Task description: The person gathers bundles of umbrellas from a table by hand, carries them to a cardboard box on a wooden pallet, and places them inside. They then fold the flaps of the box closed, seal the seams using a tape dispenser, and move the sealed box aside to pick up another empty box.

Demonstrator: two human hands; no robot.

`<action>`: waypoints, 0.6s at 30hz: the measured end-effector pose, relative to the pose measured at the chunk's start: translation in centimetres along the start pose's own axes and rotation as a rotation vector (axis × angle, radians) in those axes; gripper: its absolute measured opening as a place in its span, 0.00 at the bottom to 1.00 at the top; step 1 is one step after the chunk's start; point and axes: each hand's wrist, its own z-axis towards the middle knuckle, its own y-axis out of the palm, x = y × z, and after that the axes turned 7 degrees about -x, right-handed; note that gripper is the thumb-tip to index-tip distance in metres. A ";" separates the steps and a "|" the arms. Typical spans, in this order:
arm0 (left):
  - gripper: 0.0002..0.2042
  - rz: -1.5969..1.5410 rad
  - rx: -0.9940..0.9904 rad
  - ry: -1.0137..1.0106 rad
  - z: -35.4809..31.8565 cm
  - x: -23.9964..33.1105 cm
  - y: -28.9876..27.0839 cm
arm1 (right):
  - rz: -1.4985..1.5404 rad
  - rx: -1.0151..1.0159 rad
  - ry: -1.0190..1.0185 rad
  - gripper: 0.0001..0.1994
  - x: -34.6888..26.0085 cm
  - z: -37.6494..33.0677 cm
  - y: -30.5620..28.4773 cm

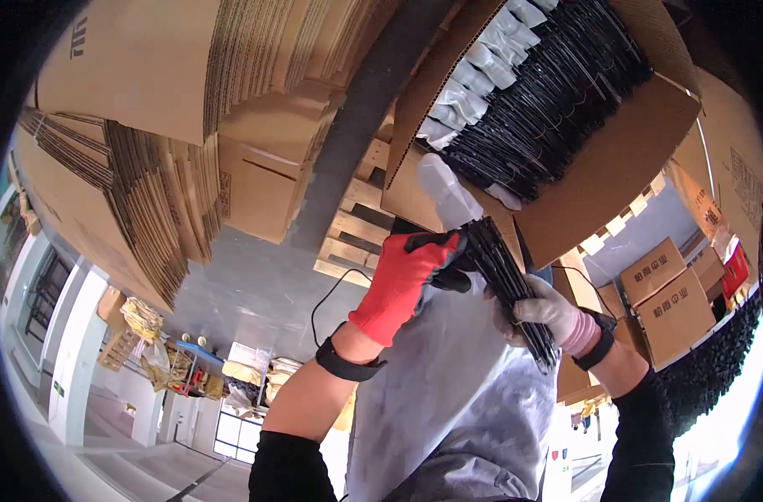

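Left hand [415, 276] gripped black bundle [503, 263] near its white wrap [447, 192]; right hand [553, 314] clasped it lower. Filled carton [603, 180] stood beyond both.

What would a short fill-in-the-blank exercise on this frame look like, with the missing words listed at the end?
1. The left grip is gloved in ____ and black.
2. The bundle held by the right grip is coloured ____.
3. The plastic wrap at the bundle's upper end is coloured ____.
4. The open box holding more bundles is made of ____.

Missing words: red; black; white; cardboard.
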 end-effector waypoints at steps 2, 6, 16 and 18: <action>0.10 0.014 -0.027 -0.020 0.0 0.6 -0.8 | -0.045 0.073 0.017 0.31 0.1 -0.3 1.2; 0.09 -0.044 -0.189 -0.162 -0.2 3.3 -3.0 | 0.629 -0.068 -0.017 0.29 -0.6 -0.8 3.7; 0.15 1.203 0.301 0.218 6.7 2.1 -12.6 | 0.779 0.386 0.224 0.24 -7.2 7.3 2.9; 0.16 1.229 0.306 0.214 8.5 2.2 -13.1 | 0.129 0.430 0.232 0.23 -7.6 8.5 1.3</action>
